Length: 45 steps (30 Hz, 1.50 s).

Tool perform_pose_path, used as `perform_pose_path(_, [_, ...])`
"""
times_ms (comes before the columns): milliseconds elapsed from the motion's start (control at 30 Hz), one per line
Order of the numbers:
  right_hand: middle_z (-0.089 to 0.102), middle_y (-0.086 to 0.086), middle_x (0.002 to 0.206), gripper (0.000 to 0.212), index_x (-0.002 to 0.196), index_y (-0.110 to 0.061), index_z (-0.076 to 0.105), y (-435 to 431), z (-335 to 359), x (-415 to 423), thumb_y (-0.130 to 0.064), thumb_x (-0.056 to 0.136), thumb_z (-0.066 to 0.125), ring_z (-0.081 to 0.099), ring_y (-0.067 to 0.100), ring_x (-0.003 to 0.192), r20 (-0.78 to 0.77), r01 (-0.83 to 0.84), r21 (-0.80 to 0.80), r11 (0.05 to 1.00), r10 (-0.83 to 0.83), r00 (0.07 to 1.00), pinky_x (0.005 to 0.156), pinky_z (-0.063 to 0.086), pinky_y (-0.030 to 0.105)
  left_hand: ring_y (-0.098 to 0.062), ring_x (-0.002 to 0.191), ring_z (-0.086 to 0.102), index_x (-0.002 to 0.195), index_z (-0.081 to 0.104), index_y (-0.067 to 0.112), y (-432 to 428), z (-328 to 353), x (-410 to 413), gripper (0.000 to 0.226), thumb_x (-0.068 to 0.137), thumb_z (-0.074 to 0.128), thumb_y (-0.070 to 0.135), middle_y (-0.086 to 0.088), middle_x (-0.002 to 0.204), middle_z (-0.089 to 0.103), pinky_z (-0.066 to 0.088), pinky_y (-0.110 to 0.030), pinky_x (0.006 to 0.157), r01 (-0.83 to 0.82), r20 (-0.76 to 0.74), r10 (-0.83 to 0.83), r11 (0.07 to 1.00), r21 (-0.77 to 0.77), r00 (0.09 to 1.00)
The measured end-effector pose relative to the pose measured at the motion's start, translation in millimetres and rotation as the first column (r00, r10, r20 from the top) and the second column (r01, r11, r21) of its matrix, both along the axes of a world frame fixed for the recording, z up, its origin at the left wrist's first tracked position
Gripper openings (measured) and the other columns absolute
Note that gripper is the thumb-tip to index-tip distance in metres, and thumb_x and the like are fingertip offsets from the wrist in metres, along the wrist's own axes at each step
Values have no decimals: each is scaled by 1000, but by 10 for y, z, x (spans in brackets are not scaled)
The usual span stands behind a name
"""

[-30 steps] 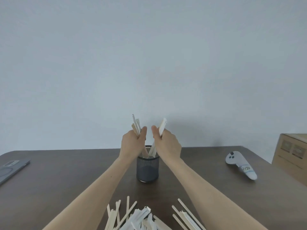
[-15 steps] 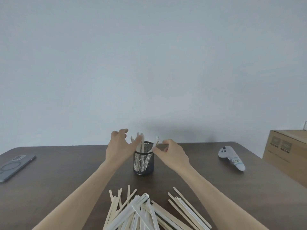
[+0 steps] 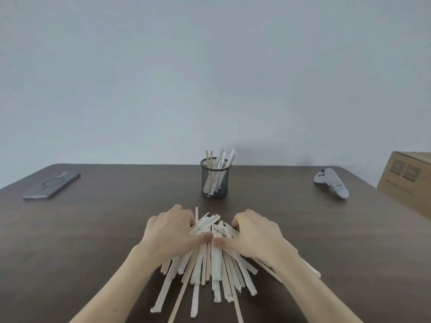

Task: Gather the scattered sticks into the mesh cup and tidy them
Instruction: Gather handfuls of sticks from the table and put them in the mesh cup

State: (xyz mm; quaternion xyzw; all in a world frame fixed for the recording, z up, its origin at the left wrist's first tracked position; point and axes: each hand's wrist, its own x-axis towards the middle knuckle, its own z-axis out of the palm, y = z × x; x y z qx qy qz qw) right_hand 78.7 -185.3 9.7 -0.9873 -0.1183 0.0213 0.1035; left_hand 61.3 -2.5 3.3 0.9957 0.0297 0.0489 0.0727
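Observation:
A black mesh cup (image 3: 215, 180) stands upright at the middle of the dark table, with several pale sticks (image 3: 221, 158) leaning in it. A big pile of loose sticks (image 3: 210, 266), some bare wood and some paper-wrapped, lies fanned out near me. My left hand (image 3: 171, 231) cups the pile's far end from the left. My right hand (image 3: 255, 233) cups it from the right. Both hands curl around the stick tips, thumbs almost touching over the pile. The sticks rest on the table.
A grey phone (image 3: 51, 185) lies face down at the far left. A grey controller (image 3: 331, 185) lies at the far right, beside a cardboard box (image 3: 407, 183) at the table's right edge. The dark table (image 3: 93, 241) shows bare wood on both sides of the pile.
Both hands let go of the sticks in the cup and came back toward me. They now press around the far end of the loose pile.

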Motion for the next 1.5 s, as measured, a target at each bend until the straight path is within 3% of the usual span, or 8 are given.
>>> perform_pose_path(167, [70,-1,105,36,111,-18,67,14,-60,78,-46,90,58,67,20,95,22,5,84,996,-7,1000,80,54,36,-14,95,64,108,70,34,82,-20,68,42,81,64,66,15,99,65,49,-33,81,2,-47,-9,988,-152,999])
perform_pose_path(467, [72,4,96,27,103,-15,69,83,-158,73,-31,96,49,67,25,102,28,124,253,960,-135,990,78,53,36,-20,75,66,94,68,17,-124,-147,154,28,88,57,43,4,79,67,47,-33,63,-59,-16,56,954,-294,998])
perform_pose_path(633, [66,-7,91,25,117,-16,65,42,-116,144,-29,99,51,60,3,77,-101,183,641,745,-154,983,60,45,19,-18,65,57,99,72,14,-27,-148,205,30,92,56,38,-9,82,74,49,-34,67,-67,-18,68,827,-558,997])
perform_pose_path(767, [67,5,96,23,121,-16,58,18,-3,111,-27,103,48,66,13,75,-229,247,823,511,-98,968,64,55,26,-17,69,54,105,70,12,-1,-70,204,26,101,52,31,-12,80,65,44,-33,64,-9,25,36,727,-687,999])
perform_pose_path(967, [61,7,87,26,127,-12,51,-12,113,109,-25,106,47,58,15,50,-205,198,946,259,1,979,59,54,33,-21,56,66,96,55,12,-3,88,103,24,109,45,30,-8,67,63,53,-29,56,66,84,28,393,-917,996])
perform_pose_path(1133, [46,-1,67,11,110,-15,53,51,123,89,-23,105,47,27,8,39,-162,160,987,27,79,984,34,22,21,-14,44,29,100,51,9,-112,109,101,26,109,42,31,-2,56,37,27,-28,44,139,162,114,184,-973,980])
perform_pose_path(1333, [26,-7,53,32,73,-16,43,104,179,-34,-21,102,54,16,9,41,13,-8,999,-53,101,995,35,14,19,-9,40,21,88,55,18,-295,285,-83,45,94,48,62,7,51,29,17,-20,40,378,391,115,120,-918,913])
perform_pose_path(1500, [27,-3,52,32,88,9,45,137,65,-53,-19,101,55,20,10,41,163,-165,986,33,58,985,38,19,21,-17,35,27,57,50,14,-326,197,-75,49,80,70,52,-11,49,29,29,-27,40,463,488,117,191,-866,865])
